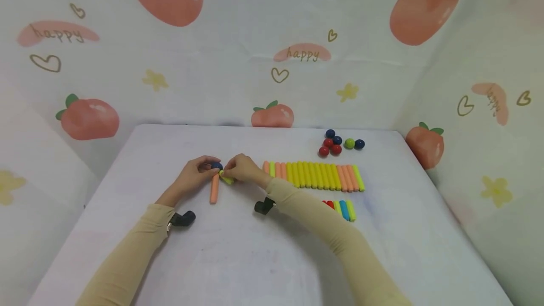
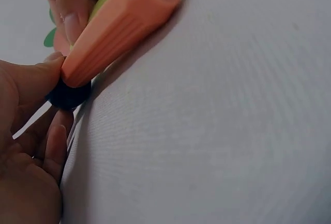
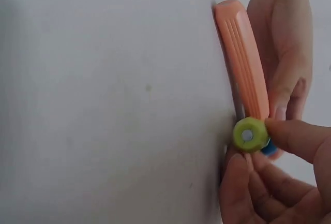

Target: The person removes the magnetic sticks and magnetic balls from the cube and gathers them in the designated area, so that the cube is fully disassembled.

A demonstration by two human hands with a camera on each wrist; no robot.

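A dark blue ball is gripped between the thumb and fingers of my left hand on the left half of the table. From it an orange magnetic rod runs toward me; a round metal disc shows in its near end in the left wrist view. My right hand pinches a yellow-green magnetic rod, one end right at the ball. The right wrist view shows this rod's metal-capped end between thumb and fingers, beside the orange rod. There, most of the ball is hidden behind it.
A row of orange, yellow and yellow-green rods lies right of my hands. Nearer me, shorter red, blue and green rods are partly hidden by my right sleeve. Several loose balls, red, blue and green, sit at the back right.
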